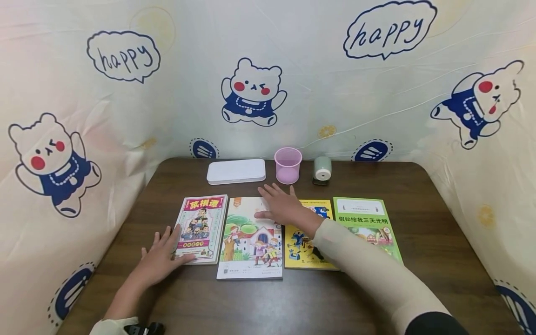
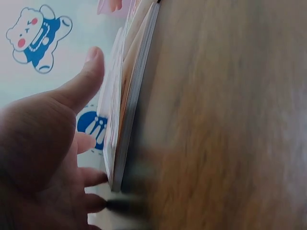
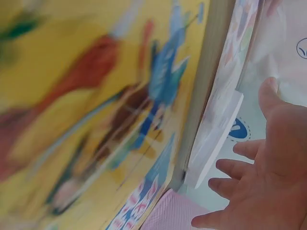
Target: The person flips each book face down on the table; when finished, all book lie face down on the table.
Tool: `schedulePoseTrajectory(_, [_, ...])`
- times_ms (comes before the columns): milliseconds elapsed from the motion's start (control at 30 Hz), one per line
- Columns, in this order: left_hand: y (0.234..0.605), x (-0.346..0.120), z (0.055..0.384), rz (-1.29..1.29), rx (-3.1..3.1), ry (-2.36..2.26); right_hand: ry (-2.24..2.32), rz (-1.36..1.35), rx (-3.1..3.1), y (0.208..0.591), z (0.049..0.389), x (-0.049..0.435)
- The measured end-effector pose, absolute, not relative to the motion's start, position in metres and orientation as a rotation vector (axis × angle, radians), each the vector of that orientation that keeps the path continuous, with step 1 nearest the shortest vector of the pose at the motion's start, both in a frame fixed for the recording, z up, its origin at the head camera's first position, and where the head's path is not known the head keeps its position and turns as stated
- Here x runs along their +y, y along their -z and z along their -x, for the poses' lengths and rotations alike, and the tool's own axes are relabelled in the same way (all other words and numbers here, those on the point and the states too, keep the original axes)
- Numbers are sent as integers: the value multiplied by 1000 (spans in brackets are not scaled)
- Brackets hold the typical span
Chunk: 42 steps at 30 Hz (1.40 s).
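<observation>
Four books, several in one row, lie face up on the brown table (image 1: 251, 307). My left hand (image 1: 161, 258) spreads its fingers at the left edge of the pink-titled book (image 1: 200, 228); whether it presses on the cover I cannot tell. Beside that lies a larger white book (image 1: 247, 242) with a house picture. My right hand (image 1: 281, 204), fingers apart, is over the white book's upper right corner and the yellow book (image 1: 307, 256). The right sleeve partly covers the yellow book and the green book (image 1: 366, 218). In the right wrist view the right hand (image 3: 273, 172) grips nothing.
Along the table's back edge are a flat white case (image 1: 236, 171), a pink translucent cup (image 1: 288, 166) and a small pale green device (image 1: 322, 168) with a round white front. Behind them hangs a printed cloth (image 1: 310, 93) with cartoon bears, which also flanks the table on both sides.
</observation>
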<state>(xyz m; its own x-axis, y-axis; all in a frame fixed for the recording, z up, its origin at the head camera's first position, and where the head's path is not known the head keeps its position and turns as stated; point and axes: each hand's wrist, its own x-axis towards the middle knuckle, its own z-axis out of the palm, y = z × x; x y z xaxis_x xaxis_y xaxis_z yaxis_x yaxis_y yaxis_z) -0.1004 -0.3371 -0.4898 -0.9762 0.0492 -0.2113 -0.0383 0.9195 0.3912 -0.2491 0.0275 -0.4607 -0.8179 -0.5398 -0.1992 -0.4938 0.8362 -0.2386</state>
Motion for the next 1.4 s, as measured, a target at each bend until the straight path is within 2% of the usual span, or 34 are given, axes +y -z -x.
schedulePoseTrajectory(233, [492, -354, 98, -23, 2829, -790, 313, 817, 2715, 463, 254, 6])
schedulePoseTrajectory(833, [491, -360, 95, -78, 2816, -841, 516, 856, 2601, 469, 264, -50])
schedulePoseTrajectory(1400, [502, -357, 92, -59, 2831, -830, 395, 786, 2658, 493, 274, -76])
